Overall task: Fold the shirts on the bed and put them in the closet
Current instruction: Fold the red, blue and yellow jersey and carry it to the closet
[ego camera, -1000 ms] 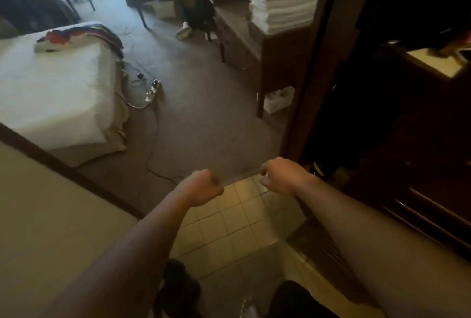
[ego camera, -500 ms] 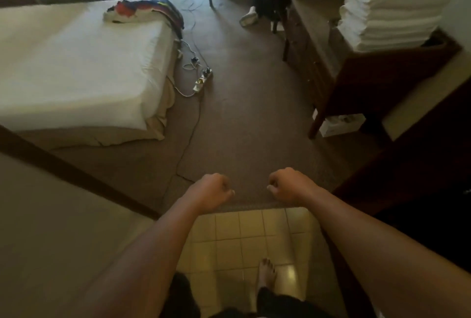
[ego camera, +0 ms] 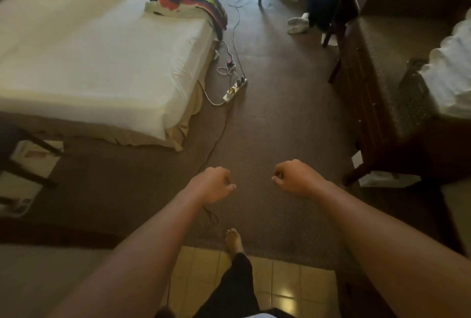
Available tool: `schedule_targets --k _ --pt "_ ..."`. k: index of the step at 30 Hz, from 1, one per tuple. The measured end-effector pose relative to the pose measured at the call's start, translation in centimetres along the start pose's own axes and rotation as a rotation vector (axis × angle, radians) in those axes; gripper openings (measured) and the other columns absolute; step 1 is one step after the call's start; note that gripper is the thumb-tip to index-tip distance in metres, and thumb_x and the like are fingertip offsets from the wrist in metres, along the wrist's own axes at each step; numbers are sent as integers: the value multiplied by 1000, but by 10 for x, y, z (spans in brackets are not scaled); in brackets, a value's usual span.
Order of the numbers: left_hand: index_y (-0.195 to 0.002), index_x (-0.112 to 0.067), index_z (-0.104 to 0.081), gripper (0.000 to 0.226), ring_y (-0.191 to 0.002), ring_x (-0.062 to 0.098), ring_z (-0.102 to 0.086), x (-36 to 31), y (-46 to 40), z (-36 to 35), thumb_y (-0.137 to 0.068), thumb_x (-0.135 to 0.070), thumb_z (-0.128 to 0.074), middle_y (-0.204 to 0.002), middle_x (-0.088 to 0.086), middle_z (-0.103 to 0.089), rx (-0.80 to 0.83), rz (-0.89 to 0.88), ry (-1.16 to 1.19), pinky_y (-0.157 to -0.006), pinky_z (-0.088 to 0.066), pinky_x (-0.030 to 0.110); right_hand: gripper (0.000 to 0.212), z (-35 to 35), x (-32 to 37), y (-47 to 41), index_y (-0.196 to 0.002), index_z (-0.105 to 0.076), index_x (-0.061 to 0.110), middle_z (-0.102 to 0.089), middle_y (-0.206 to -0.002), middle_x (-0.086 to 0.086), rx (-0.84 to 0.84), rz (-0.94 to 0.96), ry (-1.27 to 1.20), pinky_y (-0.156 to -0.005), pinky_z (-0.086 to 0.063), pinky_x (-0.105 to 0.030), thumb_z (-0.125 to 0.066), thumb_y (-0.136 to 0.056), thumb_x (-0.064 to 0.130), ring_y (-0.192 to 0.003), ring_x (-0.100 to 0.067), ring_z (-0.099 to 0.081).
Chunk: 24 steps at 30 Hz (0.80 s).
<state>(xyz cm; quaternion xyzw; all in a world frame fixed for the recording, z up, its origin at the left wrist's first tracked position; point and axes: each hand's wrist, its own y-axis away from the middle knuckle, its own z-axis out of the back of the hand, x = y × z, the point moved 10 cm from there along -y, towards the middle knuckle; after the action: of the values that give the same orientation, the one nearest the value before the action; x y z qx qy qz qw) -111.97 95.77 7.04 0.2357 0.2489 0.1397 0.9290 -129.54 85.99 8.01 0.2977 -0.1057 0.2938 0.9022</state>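
A heap of colourful shirts lies unfolded at the far right corner of the white bed, with one dark edge hanging over the side. My left hand and my right hand are held out in front of me above the brown carpet, well short of the bed. On both hands the fingers are curled into fists and hold nothing. The closet is out of view.
A power strip with cables lies on the carpet beside the bed, and a dark cord runs toward my bare foot. A dark dresser with white towels lines the right. White shoes sit farther back.
The view has swung left, away from the closet, and moved forward from the tiles onto the carpet. The bed and shirts are nearer and more central. Both hands stay curled and hold nothing.
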Motion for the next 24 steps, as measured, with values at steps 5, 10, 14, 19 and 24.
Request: schedule_targets --k 5,10,14,19,24 --pt "-115 -23 -68 26 -97 15 -65 15 -77 67 -99 -43 -60 -110 -3 -68 12 -8 -46 -86 -57 40 23 60 4 -85 -101 -70 15 -68 -94 -1 -10 -33 16 -80 -59 -44 -54 -100 32 -82 -17 -66" --pt "-114 -25 -68 26 -100 16 -65 32 -157 149 -98 -43 -59 -109 -4 -68 -11 18 -88 -88 -56 40 22 135 15 -174 -100 -71 16 -68 -92 0 -66 -12 -50 -81 -58 -45 -56 -99 32 -82 -18 -66" --pt "-105 -23 -69 23 -94 16 -65 41 -222 197 -97 -44 -61 -103 -3 -69 -50 38 -81 -85 -56 39 20 177 12 -242 -99 -71 17 -68 -91 1 -81 13 -53 -81 -59 -45 -56 -100 31 -82 -16 -66" --pt "-107 -24 -70 24 -90 14 -63 39 -312 243 -97 -43 -60 -105 -4 -68 -81 65 -43 -75 -54 34 19 220 -7 -339 -99 -71 18 -68 -91 2 -66 41 -51 -81 -59 -44 -57 -99 32 -82 -15 -66" --pt "-107 -25 -69 23 -96 15 -63 39 -389 287 -96 -43 -60 -106 -5 -66 -67 133 25 -83 -52 34 21 263 -30 -427 -98 -71 19 -67 -88 2 23 61 12 -79 -59 -44 -56 -99 34 -80 -15 -66"
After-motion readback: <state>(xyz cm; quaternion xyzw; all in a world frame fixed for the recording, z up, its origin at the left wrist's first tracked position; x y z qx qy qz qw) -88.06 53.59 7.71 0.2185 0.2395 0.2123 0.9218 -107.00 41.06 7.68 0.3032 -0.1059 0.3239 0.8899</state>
